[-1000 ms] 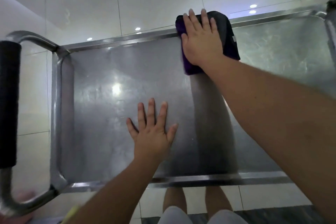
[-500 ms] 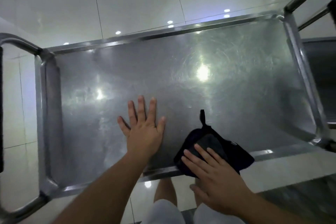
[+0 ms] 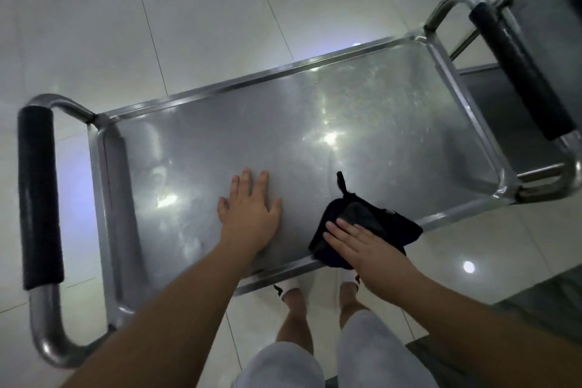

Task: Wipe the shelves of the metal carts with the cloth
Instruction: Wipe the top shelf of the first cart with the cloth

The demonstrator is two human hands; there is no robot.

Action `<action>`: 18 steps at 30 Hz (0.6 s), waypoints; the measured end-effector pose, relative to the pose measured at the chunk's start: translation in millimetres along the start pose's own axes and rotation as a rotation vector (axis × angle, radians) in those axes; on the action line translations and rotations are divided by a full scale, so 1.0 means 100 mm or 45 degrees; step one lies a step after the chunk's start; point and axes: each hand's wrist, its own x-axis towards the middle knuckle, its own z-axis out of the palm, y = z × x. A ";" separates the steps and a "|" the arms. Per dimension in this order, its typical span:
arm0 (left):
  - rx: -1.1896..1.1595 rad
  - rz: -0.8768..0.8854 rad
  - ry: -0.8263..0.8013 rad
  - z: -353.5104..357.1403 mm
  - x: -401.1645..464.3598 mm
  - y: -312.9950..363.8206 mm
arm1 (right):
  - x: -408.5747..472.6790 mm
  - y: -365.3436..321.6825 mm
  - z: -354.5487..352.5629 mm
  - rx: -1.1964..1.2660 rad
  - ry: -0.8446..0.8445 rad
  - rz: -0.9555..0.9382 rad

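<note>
Head view, left hand (image 3: 250, 214) flat on shelf (image 3: 315, 123), right hand (image 3: 356, 242) flat, pressing cloth (image 3: 387, 224)

floor (image 3: 189, 9): glossy pale tiles under you, grout lines running diagonally | light reflections on them, one bright spot (image 3: 468, 267) to your right | darker floor strip (image 3: 535, 302) at lower right | your white shoes (image 3: 291, 288), grey shorts (image 3: 280, 365)

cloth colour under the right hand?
The cloth looks black in the dim light, seen in the head view, pressed under the right hand.
</note>
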 end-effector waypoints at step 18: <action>-0.404 -0.104 0.375 0.46 -2.58 -0.22 | -1.20 -0.86 -0.44 2.798 0.103 0.657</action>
